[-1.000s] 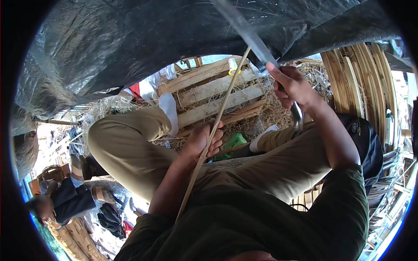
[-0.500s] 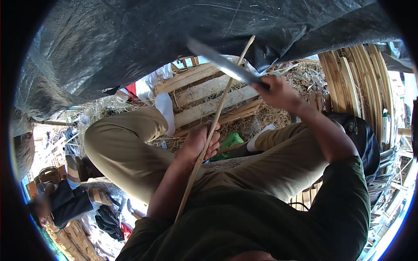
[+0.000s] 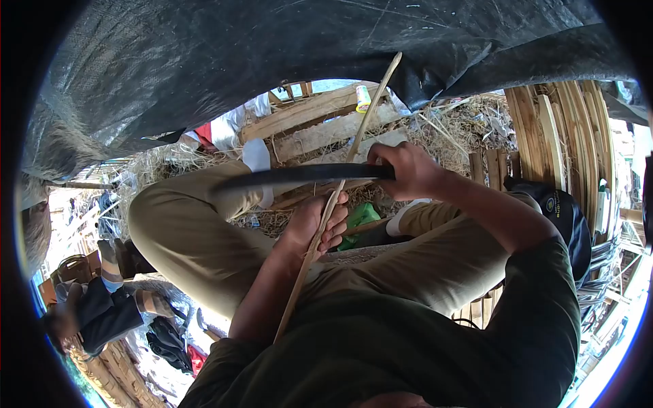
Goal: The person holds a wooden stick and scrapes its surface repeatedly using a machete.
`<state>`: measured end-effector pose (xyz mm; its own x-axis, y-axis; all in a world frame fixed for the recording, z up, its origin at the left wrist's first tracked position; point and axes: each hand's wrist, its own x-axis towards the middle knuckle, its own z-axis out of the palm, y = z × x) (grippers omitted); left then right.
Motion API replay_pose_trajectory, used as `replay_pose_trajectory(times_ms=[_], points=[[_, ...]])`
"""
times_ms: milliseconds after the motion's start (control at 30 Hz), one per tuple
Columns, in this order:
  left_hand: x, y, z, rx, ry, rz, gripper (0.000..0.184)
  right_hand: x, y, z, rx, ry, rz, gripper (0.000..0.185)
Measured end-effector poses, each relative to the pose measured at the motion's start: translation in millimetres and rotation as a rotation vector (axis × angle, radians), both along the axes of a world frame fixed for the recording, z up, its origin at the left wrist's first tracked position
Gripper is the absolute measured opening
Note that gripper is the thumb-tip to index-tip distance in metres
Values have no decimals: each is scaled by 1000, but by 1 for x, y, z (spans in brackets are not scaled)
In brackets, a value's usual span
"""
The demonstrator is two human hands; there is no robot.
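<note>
My left hand (image 3: 317, 221) is closed round a long thin wooden stick (image 3: 359, 138), which slants from beside my forearm up toward the dark tarp. In my right hand (image 3: 410, 168) is the handle of a machete (image 3: 292, 175). Its long dark blade points left and lies across the stick, just above my left fist. The blade's far end is blurred, and I cannot tell whether the blade touches the stick. My fingers hide most of the handle.
A dark tarp (image 3: 224, 54) hangs low ahead. Wooden slats (image 3: 326, 132) lie on straw between my legs, with a paper cup (image 3: 363, 99) and a green bag (image 3: 360, 217). Stacked wood (image 3: 537, 136) and a black cap (image 3: 561, 211) are at right. Another person (image 3: 109, 306) sits at lower left.
My right hand has come down and slightly left. The machete has swung from pointing up-left to nearly level, across the stick lower down. The left hand and stick have hardly moved.
</note>
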<state>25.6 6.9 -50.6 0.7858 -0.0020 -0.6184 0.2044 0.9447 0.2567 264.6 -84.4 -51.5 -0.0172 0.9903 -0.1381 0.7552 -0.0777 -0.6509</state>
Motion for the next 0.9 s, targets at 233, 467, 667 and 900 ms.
replay_pose_trajectory(times_ms=[233,467,667,900], points=[[1,3,-9,85,47,11,13,-6,5,5,-312,366,-415,44],[7,2,-21,44,148,104,16,-30,-11,20,-574,718,-484,44],[-4,-1,-59,14,-8,181,22,-51,-26,22,-426,642,-198,41],[-8,-19,-48,198,-481,285,58,-83,-31,28,-263,526,-90,45]])
